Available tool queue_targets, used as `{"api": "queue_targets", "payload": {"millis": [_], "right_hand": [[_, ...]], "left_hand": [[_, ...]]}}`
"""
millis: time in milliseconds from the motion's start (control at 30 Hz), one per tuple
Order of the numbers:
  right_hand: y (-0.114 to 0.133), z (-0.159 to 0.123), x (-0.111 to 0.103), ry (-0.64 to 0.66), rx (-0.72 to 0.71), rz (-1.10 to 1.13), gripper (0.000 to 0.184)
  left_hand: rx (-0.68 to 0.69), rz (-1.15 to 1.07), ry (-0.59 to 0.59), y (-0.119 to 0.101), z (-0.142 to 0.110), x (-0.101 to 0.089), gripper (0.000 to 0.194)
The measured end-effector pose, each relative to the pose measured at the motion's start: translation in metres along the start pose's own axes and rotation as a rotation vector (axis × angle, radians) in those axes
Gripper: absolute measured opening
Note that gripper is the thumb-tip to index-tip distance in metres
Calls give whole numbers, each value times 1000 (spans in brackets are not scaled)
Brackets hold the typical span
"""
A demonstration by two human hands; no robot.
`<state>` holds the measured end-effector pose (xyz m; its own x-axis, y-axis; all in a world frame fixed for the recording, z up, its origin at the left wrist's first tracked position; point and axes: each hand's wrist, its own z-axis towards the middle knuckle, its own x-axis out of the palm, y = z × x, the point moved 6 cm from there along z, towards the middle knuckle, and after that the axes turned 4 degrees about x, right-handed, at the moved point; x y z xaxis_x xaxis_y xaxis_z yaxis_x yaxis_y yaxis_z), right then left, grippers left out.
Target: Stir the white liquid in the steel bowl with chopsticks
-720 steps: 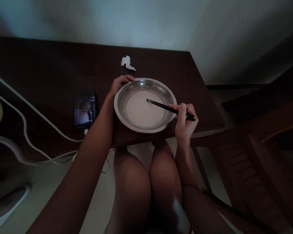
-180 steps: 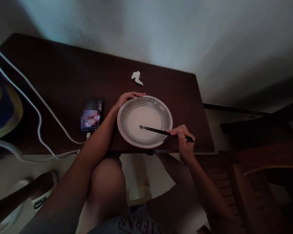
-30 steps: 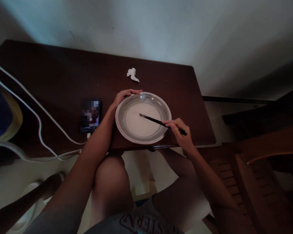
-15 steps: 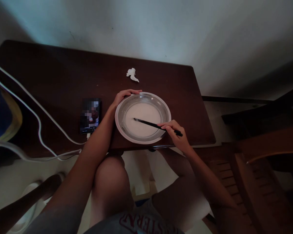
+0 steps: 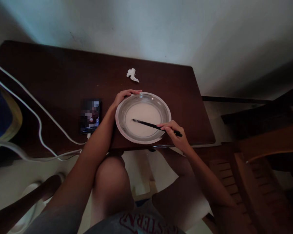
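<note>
A wide, shallow metal bowl sits at the table's front edge with a milky white liquid in it. My left hand curves around the bowl's far left rim, fingers along the outside. In my right hand, over the near right rim, are black chopsticks, held close together so that I cannot tell one from two. They slant left, and their whitish tip touches the liquid left of its middle.
A crumpled white tissue lies behind the bowl on the dark wooden table. Left of my forearm lies a phone with a white cable plugged in. A slatted wooden chair stands at right.
The chopsticks' tip has shifted slightly left and towards me through the liquid. My left hand keeps its place on the bowl's rim.
</note>
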<state>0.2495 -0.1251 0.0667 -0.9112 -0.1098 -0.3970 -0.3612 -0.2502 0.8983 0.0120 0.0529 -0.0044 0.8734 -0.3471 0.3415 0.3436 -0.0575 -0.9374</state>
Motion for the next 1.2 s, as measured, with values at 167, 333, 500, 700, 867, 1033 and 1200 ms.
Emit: {"api": "queue_targets", "payload": {"millis": [167,333,500,700,867,1033,1200], "right_hand": [[-1,2,-21,-160,2,-53,23],[-2,-3,-39,-313,22,126,40],[-4,-1,-9,-63,98,81,27],[-3,2,-23,-175,64,-21,27],[1,-3,-38,-316,39,94,42],[2,-1,-10,-71,40,31,28],[5,1,-16,-106,-28,-161,21]], "left_hand": [[2,16,0,0,0,0,34],[0,21,-7,0,-1,-1,33],[-16,11,-19,-1,-1,1,35],[-29,4,-33,-1,0,0,34],[-21,-13,-38,-1,-1,0,33],[-6,19,-29,-3,-2,2,33],[-32,3,-42,-1,-1,3,34]]}}
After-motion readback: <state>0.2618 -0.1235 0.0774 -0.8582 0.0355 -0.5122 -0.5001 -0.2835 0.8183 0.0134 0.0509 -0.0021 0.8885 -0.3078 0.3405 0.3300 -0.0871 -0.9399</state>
